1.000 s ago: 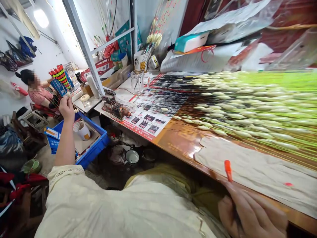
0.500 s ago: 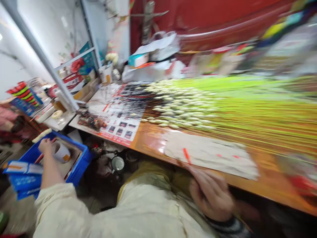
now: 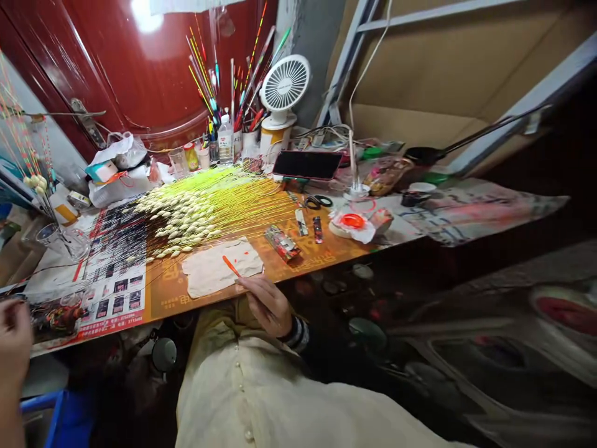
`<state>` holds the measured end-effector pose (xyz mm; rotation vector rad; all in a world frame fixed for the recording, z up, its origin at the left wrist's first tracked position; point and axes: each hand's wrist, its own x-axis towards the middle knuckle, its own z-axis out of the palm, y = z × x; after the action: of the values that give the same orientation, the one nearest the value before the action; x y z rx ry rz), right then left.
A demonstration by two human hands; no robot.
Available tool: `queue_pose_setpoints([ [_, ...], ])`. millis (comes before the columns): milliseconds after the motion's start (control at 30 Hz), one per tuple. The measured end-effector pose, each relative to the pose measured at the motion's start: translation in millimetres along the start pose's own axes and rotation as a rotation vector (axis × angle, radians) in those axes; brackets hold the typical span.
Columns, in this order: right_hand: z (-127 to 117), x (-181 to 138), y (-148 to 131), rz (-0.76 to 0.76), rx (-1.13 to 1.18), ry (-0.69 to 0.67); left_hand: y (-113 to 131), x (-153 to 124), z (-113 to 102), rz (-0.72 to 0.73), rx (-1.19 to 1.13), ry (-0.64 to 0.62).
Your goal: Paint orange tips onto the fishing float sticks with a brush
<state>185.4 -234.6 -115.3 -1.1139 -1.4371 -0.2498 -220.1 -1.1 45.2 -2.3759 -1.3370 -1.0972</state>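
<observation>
Brush (image 3: 232, 266) sits pinched in our right hand (image 3: 268, 305), centre; let's steady it over the cloth (image 3: 205, 275). Left hand (image 3: 13, 336), lower left: we can't tell its hold.

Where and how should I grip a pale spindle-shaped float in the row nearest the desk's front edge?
Probably pinch the pale float lightly at its swollen middle, coming from the front edge of the desk, left of the cloth. That middle is thicker than the thin dark stems, and bare desk lies in front, while bodies farther back crowd together.
</observation>
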Motion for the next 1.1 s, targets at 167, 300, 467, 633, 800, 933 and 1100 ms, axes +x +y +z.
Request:
queue_pose_setpoints([
  [167,-19.2,2.4,13.4,0.319,0.075,0.144,77.7,40.6,85.1,0.384,-0.04,-0.244],
  [300,-28.7,4.4,18.7,0.539,0.188,0.26,136.7,83.7,170.4,0.411,0.089,-0.461],
  [467,-35.4,8.8,19.3,0.617,0.292,0.272,148.1,111.8,220.7,0.337,0.123,-0.514],
  [633,-38.6,3.8,22.2,0.64,0.326,0.262,139.4,114.1,218.2,0.288,0.144,-0.493],
  [800,-39.3,-0.7,22.6,0.628,0.336,0.243,137.9,101.7,182.9,0.349,0.199,-0.279],
  [933,-40.3,-0.3,21.6,0.633,0.324,0.247,132.9,82.5,152.9,0.342,0.136,-0.184],
  [1100,-38.8,-3.5,21.3,0.616,0.328,0.249,127.7,56.4,146.7,0.278,-0.047,-0.217],
])
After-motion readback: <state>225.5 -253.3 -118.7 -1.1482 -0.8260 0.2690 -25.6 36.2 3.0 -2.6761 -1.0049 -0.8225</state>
